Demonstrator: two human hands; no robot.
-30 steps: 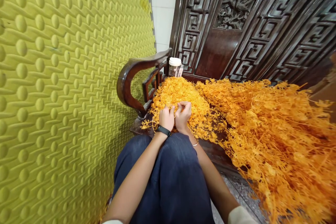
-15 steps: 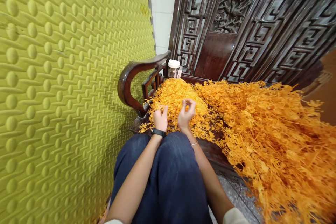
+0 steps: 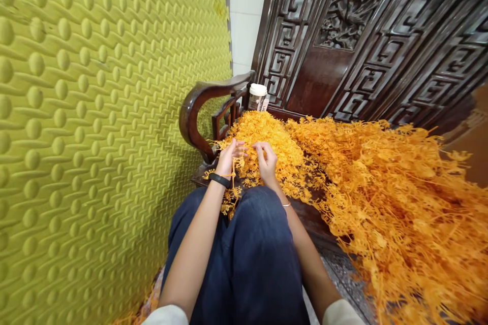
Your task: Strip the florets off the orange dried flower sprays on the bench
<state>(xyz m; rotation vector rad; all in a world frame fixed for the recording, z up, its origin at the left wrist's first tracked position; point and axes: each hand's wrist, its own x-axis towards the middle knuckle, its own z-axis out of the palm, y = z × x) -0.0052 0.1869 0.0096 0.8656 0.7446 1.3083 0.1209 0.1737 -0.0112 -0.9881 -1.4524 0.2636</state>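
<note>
My left hand (image 3: 227,158) is held above the near side of a heap of small orange plastic flower pieces (image 3: 272,132). Its fingers reach rightward, and an orange plastic strand (image 3: 234,175) hangs from it past the wrist toward my knees. Just to the right is my right hand (image 3: 268,161), thumb and fingertips pinched together. Whatever sits in that pinch is too small to make out. A narrow gap separates the two hands. The heap rests on a dark wooden bench seat (image 3: 305,213).
A large mass of orange plastic strands (image 3: 404,198) covers the bench to the right. A white-lidded cup (image 3: 258,95) stands behind the heap. The curved wooden armrest (image 3: 188,117) is at left, beside a yellow-green textured mat (image 3: 95,137). The carved backrest (image 3: 324,81) rises behind.
My left hand has turned and its fingers have stretched out toward the right. The orange strand now hangs down past its wrist. My right hand's fingers have come closer together; the view has shifted slightly.
</note>
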